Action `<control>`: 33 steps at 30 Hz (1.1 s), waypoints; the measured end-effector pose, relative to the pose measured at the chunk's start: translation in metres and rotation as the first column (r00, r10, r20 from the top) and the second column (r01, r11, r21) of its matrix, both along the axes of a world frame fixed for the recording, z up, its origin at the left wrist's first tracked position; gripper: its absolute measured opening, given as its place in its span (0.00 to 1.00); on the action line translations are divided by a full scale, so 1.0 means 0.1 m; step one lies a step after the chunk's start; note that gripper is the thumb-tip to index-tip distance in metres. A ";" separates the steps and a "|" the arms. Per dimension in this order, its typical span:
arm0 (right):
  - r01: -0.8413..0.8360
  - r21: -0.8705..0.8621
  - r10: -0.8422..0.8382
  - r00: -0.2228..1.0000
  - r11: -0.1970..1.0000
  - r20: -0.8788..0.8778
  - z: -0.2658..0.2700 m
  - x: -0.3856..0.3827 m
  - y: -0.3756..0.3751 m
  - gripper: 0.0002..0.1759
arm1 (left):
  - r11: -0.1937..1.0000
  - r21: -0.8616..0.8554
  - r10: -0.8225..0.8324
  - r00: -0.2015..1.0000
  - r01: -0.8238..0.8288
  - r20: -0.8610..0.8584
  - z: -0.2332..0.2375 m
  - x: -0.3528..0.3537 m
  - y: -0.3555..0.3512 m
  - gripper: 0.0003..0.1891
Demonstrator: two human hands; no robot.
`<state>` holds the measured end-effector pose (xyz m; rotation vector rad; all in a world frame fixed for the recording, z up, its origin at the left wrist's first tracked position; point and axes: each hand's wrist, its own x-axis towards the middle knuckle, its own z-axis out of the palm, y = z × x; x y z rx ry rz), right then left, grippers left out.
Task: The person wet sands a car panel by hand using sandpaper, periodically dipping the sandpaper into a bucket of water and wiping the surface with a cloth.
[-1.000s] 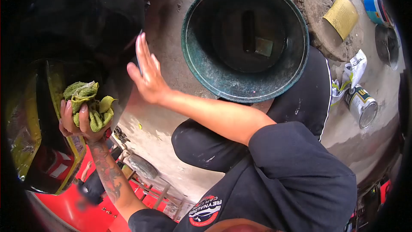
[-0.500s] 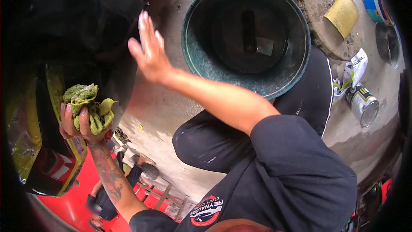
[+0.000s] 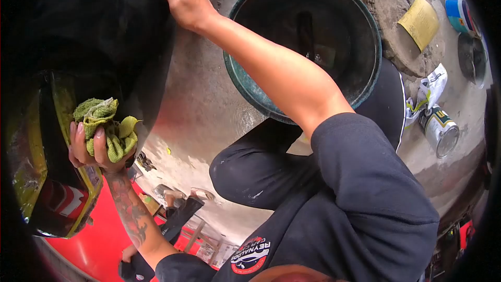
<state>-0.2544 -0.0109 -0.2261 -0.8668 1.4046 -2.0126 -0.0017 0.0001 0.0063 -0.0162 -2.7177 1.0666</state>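
My left hand [image 3: 94, 149] is wrapped round a bunched green cloth [image 3: 99, 112], its fingers showing along the cloth's near side. Hand and cloth are beside a glossy black car body panel [image 3: 104, 42] and a yellow-edged lamp [image 3: 44, 177]. At the top of the view, my right hand [image 3: 189, 2] lies at the black panel's edge with fingers stretched out and nothing in it. The fingertips run close to the frame's top edge. My right forearm passes over the rim of a large dark green tub [image 3: 237, 75].
Right of the tub, a yellow sheet [image 3: 420, 22] lies on a round wooden block [image 3: 383, 0]. A tin can [image 3: 441, 133], a white wrapper [image 3: 432, 86] and a blue container [image 3: 459, 15] are on the concrete floor. Another person [image 3: 169, 224] is behind, by a red surface [image 3: 73, 250].
My right hand has moved up along the black panel toward the top of the view. My left hand stays nearly in place with the green cloth. The person behind has shifted.
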 end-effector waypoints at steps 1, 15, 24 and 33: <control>-0.011 0.012 0.011 1.000 1.000 -0.019 0.00 0.06 0.04 0.42 | 1.000 -0.015 -0.004 1.000 0.004 -0.015 -0.01 -0.03 -0.01 0.35; -0.049 -0.006 0.048 0.997 0.999 -0.064 0.18 0.17 0.03 0.45 | 0.996 -0.085 0.006 0.998 -0.012 -0.062 -0.08 -0.02 -0.03 0.29; -0.033 -0.074 0.028 0.998 0.997 -0.057 0.11 0.08 -0.02 0.44 | 0.999 -0.040 0.001 0.998 -0.004 -0.061 -0.07 -0.02 -0.03 0.28; -0.083 -0.006 0.082 0.994 0.997 -0.070 0.45 0.25 0.33 0.45 | 1.000 -0.021 0.014 1.000 -0.015 -0.028 -0.03 0.04 -0.05 0.32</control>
